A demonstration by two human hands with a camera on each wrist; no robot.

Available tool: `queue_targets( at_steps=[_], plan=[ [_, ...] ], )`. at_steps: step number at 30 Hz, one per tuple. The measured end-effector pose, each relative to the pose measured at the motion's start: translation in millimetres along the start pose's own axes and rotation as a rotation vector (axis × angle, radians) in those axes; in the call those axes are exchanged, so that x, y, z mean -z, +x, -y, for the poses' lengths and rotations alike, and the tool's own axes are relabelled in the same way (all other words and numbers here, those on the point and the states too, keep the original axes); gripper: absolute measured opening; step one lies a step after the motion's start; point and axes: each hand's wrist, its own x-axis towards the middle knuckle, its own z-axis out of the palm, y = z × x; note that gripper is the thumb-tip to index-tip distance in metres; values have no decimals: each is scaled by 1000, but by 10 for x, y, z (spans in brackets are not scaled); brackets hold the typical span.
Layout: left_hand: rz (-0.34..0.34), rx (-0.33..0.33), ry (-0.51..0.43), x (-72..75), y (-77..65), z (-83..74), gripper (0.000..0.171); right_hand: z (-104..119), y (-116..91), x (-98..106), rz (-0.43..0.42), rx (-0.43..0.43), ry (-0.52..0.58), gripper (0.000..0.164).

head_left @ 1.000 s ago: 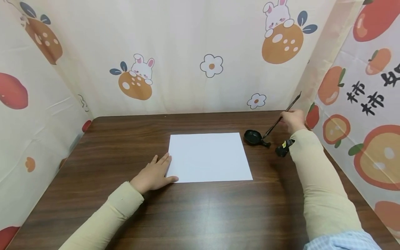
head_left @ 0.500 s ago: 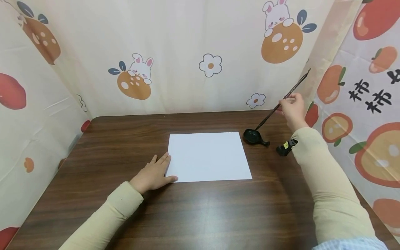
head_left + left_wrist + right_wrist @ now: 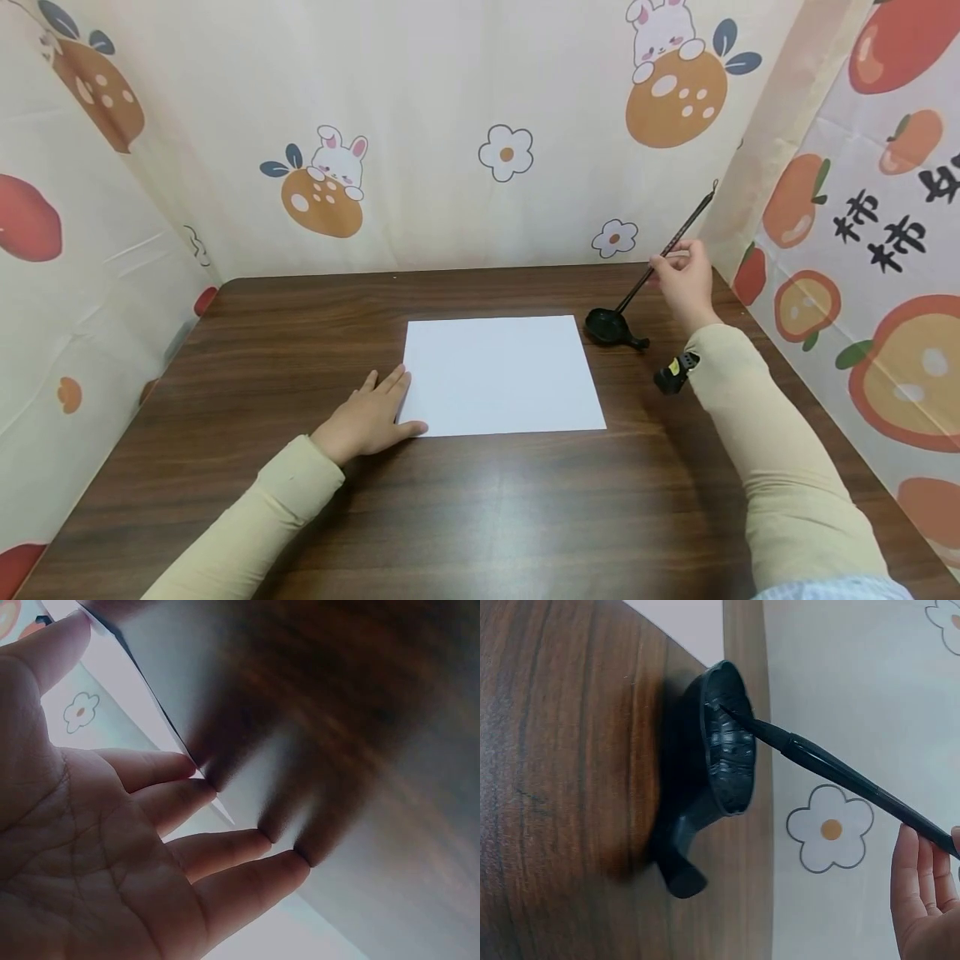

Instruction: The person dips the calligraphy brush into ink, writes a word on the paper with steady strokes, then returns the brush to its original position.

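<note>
My left hand [image 3: 367,421] rests with straight, spread fingers on the left edge of a blank white sheet of paper [image 3: 502,375]. In the left wrist view, the fingertips [image 3: 206,780] touch the surface along the sheet's edge. With my right hand [image 3: 686,279] I pinch a dark ink brush [image 3: 678,233], tilted with its upper end to the right. Its black tip is inside a small black ink dish [image 3: 609,329] with a short handle, right of the paper. The right wrist view shows the brush [image 3: 832,769] reaching into the dish [image 3: 712,750]; only part of the right hand [image 3: 926,892] appears.
The dark wood table [image 3: 480,517] carries the paper and dish. A printed curtain [image 3: 435,100] stands along its back edge, with further printed cloth [image 3: 862,275] on the right. A small black device [image 3: 675,372] is worn at my right wrist.
The brush has swung: its tip end went from the dish's handle side to its bowl. My right hand rose, then came slightly down and left. The left hand and paper stay put.
</note>
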Motion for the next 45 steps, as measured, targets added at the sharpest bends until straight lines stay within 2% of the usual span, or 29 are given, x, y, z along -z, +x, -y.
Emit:
queue_targets(
  at_steps=[6, 15, 35, 45],
  plan=[
    [3, 0, -3, -1, 0, 5, 90, -73, -3, 4, -2, -24, -53, 22],
    [1, -6, -2, -10, 13, 19, 90, -144, 1, -38, -12, -21, -45, 22],
    [1, -21, 11, 3, 18, 49, 90, -51, -14, -39, -34, 101, -80, 19],
    [-2, -26, 16, -2, 17, 72, 90, 10, 4, -10, -49, 118, -84, 22]
  ],
)
